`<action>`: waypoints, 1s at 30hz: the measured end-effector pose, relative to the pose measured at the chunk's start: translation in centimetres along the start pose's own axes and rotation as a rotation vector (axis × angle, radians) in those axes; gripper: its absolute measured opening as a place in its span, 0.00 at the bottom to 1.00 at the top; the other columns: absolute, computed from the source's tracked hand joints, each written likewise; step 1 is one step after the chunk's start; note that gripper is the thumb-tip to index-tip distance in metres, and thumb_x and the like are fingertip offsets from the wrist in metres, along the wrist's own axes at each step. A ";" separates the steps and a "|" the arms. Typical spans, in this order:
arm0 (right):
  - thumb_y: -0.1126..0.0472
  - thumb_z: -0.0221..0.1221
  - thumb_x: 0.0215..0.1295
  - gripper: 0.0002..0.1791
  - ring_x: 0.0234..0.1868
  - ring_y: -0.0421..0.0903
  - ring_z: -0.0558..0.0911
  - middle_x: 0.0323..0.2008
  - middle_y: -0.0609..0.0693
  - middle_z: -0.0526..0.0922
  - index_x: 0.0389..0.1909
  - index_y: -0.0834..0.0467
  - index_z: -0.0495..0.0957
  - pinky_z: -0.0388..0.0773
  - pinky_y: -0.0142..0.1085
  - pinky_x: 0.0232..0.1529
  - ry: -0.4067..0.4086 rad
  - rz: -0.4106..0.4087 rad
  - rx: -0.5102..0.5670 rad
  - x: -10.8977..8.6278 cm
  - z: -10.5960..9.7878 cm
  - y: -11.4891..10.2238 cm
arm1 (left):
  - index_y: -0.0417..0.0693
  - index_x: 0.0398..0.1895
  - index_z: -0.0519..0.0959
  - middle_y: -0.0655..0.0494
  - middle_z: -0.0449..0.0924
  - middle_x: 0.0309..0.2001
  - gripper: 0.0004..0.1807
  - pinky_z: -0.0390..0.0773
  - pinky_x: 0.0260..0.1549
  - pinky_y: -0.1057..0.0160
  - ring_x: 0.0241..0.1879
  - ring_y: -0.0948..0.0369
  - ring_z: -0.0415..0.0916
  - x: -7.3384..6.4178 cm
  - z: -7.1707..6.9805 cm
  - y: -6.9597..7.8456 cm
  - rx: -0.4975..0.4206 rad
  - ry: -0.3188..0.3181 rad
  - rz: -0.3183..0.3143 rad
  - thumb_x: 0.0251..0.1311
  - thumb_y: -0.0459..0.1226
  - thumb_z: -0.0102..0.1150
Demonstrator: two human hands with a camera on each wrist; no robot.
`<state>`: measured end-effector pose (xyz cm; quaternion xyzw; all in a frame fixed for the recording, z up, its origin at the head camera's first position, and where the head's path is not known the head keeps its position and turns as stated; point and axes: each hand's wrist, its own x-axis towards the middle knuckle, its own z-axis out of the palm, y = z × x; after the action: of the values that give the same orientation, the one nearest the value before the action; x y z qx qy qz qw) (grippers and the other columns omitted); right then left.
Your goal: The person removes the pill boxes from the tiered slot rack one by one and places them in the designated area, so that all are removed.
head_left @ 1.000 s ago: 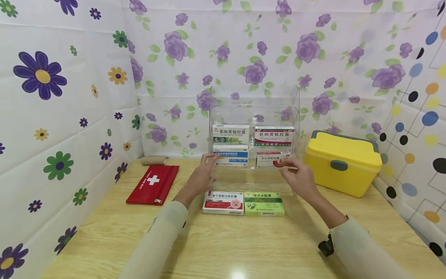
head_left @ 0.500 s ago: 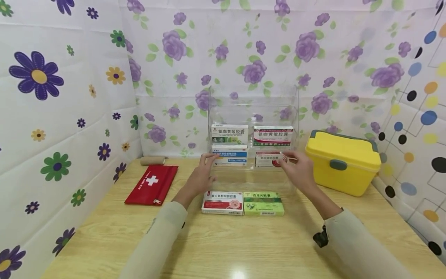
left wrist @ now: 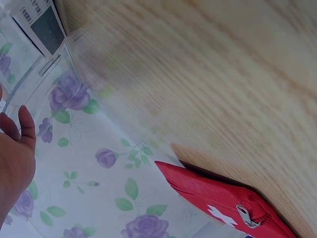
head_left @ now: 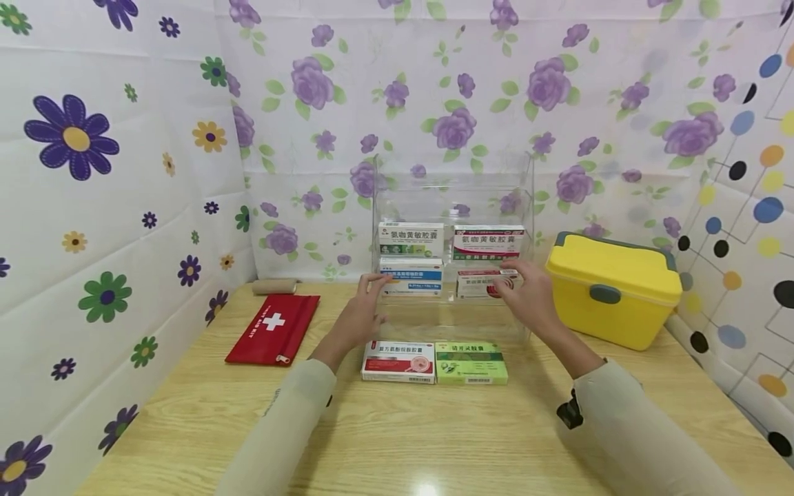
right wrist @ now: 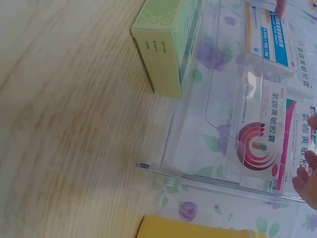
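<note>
In a clear tiered rack (head_left: 453,317) stand medicine boxes. My left hand (head_left: 358,315) has its fingertips at the left end of a blue-and-white medicine box (head_left: 418,277); in the right wrist view a fingertip lies on the front of that blue-and-white medicine box (right wrist: 267,37). My right hand (head_left: 531,296) is at the right end of a white-and-red medicine box (head_left: 476,284), finger and thumb spread apart near its edge. Behind, one tier up, are a white-and-green medicine box (head_left: 411,240) and a white-and-magenta medicine box (head_left: 488,241).
A red-and-white medicine box (head_left: 398,362) and a green medicine box (head_left: 471,363) lie in front of the rack. Left of it are a red first aid pouch (head_left: 273,328) and a tan roll (head_left: 274,286). A yellow lidded case (head_left: 611,293) stands to the right.
My right hand's finger and thumb have spread apart at the white-and-red box's right end, the finger rising. The left hand keeps its place, and the boxes stay in the rack.
</note>
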<state>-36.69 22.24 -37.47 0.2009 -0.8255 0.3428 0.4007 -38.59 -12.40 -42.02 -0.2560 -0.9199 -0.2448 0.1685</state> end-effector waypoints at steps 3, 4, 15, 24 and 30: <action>0.67 0.70 0.54 0.15 0.37 0.60 0.79 0.43 0.62 0.84 0.42 0.67 0.83 0.75 0.50 0.38 -0.007 0.001 -0.017 0.2 0.1 0.2 | 0.61 0.77 0.52 0.55 0.49 0.71 0.49 0.71 0.20 0.66 0.17 0.61 0.64 0.1 0.1 0.0 -0.005 0.005 0.004 0.57 0.30 0.69; 0.67 0.70 0.54 0.14 0.35 0.60 0.78 0.43 0.62 0.84 0.42 0.67 0.83 0.74 0.49 0.36 -0.009 0.002 -0.022 0.2 0.2 0.2 | 0.61 0.77 0.52 0.55 0.49 0.71 0.49 0.71 0.20 0.66 0.17 0.61 0.64 0.1 0.1 0.0 -0.007 0.005 0.004 0.57 0.29 0.69; 0.64 0.71 0.55 0.15 0.37 0.58 0.77 0.42 0.63 0.82 0.41 0.67 0.83 0.72 0.48 0.37 -0.034 -0.008 -0.048 0.1 0.9 1.4 | 0.61 0.77 0.52 0.55 0.48 0.71 0.49 0.72 0.20 0.66 0.17 0.62 0.65 -0.1 0.4 -0.2 0.010 0.003 -0.005 0.56 0.30 0.70; 0.64 0.71 0.55 0.17 0.37 0.58 0.78 0.40 0.63 0.84 0.44 0.67 0.82 0.72 0.48 0.39 -0.114 0.010 -0.090 0.2 1.0 1.5 | 0.61 0.76 0.52 0.55 0.48 0.71 0.49 0.71 0.19 0.66 0.17 0.61 0.64 -0.1 0.3 -0.1 0.004 0.011 -0.011 0.56 0.30 0.70; 0.63 0.71 0.56 0.17 0.33 0.54 0.76 0.40 0.60 0.85 0.46 0.65 0.82 0.71 0.44 0.36 -0.161 0.008 -0.129 0.3 0.9 1.7 | 0.60 0.76 0.53 0.54 0.49 0.70 0.49 0.71 0.19 0.66 0.17 0.62 0.64 0.0 0.2 0.0 -0.001 0.012 0.000 0.56 0.30 0.70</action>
<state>-38.37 22.75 -38.31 0.1985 -0.8762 0.2734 0.3438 -38.65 -12.29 -42.15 -0.2546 -0.9188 -0.2466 0.1738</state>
